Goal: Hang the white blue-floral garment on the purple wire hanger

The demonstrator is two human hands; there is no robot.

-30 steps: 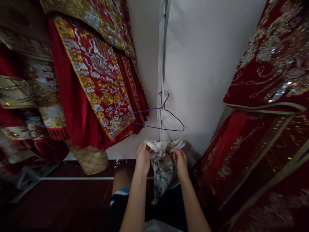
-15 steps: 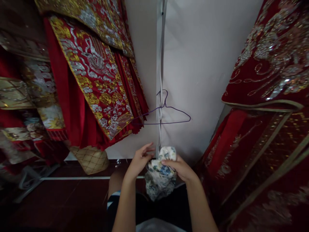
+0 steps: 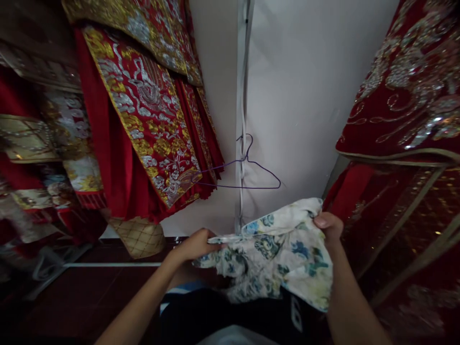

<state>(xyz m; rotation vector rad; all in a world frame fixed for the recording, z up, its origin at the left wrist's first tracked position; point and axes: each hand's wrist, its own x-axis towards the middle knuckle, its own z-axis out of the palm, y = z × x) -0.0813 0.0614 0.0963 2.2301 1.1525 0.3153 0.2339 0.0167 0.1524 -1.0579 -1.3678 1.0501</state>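
The left hand (image 3: 198, 245) has its fingers closed on the left edge of the cloth (image 3: 275, 256), and the right hand (image 3: 331, 227) pinches its upper right side. The cloth stretches between them at lower centre; half a second ago it was bunched in the right fingers, the left ones loose, the hands closer together. The hanger (image 3: 258, 188) hangs above at centre, as before. A red skirt (image 3: 158, 120) hangs upper left.

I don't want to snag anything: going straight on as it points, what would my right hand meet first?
Past the floral cloth it holds, the right hand would probably meet the white wall; the red garment on the right lies close to that line, and depth is unclear.
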